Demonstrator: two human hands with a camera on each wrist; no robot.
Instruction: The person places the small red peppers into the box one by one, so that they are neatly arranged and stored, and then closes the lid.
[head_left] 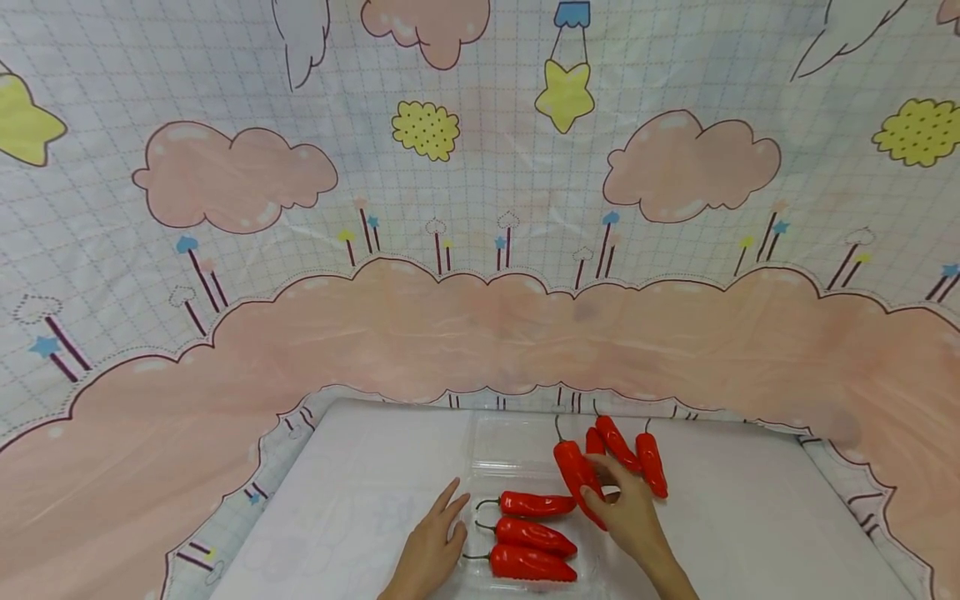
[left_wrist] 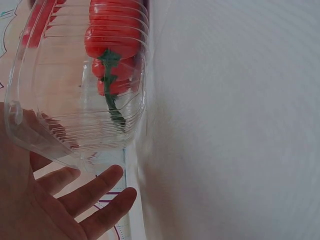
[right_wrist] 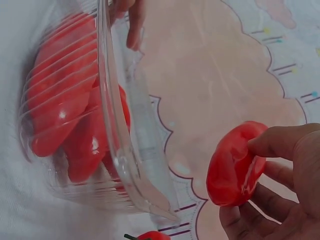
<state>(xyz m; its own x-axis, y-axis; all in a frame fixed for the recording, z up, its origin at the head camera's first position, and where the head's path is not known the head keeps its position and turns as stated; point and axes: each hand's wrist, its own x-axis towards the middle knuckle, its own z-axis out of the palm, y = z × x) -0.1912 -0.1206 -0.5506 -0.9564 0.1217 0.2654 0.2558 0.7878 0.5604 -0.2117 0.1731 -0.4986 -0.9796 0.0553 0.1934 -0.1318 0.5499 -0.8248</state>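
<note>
- The white flat table [head_left: 360,467] bears everything; toward its far right lie three loose long red peppers [head_left: 651,462].
- On it stands the clear ribbed plastic container [right_wrist: 109,95], with three glossy long red peppers [head_left: 534,536] side by side inside; it looks light, so I would move gently near its rim.
- The left hand [head_left: 431,537] has loosely spread fingers and holds nothing; whether it touches the container, I cannot say surely.
- The right hand [head_left: 626,508] is partly closed, only as wide as its pepper.
- This glossy red pepper with thin stem [head_left: 576,479] is near the container's right edge, lifted; a light, even pinch should protect its skin.
</note>
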